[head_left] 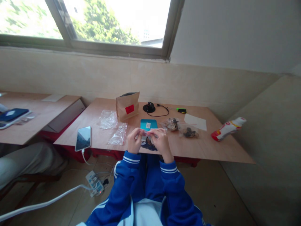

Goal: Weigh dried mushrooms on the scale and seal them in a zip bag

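My left hand (134, 140) and my right hand (161, 142) are close together at the table's front edge. Both pinch the top edge of a clear plastic bag (148, 143), fingers closed on it. Dark dried pieces show in the lower part of this bag, between the hands. Just behind the fingers lies a flat teal object (148, 124) with a white label, its near part covered by hands and bag. To the right are two filled clear bags, one with pale and dark dried pieces (172, 124), the other with darker ones (188, 131).
Empty clear bags (117, 134) lie left, beside a standing brown paper pouch (128, 106). A charging phone (83, 138) sits at the left edge. Behind are a black round stand (149, 107) and a green-black tool (181, 110). White paper (195, 121) and a red-white bottle (228, 128) are right.
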Tool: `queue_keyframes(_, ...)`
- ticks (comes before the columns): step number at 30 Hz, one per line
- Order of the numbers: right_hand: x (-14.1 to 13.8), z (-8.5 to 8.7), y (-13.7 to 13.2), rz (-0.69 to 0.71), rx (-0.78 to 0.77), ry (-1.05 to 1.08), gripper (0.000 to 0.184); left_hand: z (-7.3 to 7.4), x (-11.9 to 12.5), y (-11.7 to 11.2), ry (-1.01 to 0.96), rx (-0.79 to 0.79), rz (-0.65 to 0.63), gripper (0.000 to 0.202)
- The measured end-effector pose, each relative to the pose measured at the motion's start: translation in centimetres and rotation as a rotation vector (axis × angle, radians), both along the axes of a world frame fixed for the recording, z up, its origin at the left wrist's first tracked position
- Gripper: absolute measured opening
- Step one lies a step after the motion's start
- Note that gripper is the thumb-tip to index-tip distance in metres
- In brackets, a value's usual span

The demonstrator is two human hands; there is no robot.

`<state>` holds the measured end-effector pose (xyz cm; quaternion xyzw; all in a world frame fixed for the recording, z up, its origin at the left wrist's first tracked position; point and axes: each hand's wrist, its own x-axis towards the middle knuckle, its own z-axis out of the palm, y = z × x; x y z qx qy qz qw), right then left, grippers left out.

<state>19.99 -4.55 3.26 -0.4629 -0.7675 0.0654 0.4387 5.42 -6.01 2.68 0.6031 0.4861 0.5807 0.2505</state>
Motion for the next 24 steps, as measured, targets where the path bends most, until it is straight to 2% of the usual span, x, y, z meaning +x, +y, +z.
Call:
queue_keyframes(4, 1.4, -0.3, 0.4, -0.012, -0.008, -0.026, 0.015, 0.1, -0.7, 0.1, -0.137, -0.014, 0.056, 0.032)
queue_keyframes(8, 2.0, -0.1, 0.2, -0.030, -0.006, 0.014, 0.026, 0.4, -0.8, 0.2, -0.262, -0.026, 0.011, 0.034)
queue_keyframes(11, 2.0, 0.2, 0.0, -0.017, -0.019, 0.046, 0.021, 0.5, -0.6, 0.2, -0.345, -0.035, 0.027, 0.038)
queue_keyframes(15, 2.8, -0.2, 0.2, 0.048, -0.134, 0.128, 0.012, 0.2, -0.6, 0.3, -0.421, -0.067, 0.050, 0.045)
queue_keyframes(19, 3.6, -1.0, 0.4, 0.104, -0.247, 0.281, 0.016, -0.6, -0.7, 0.6, -0.485, -0.124, 0.066, 0.043)
queue_keyframes(24, 3.7, -1.6, 0.2, 0.183, -0.367, 0.397, 0.015, -1.4, -0.7, 1.2, -0.624, -0.141, 0.163, 0.041)
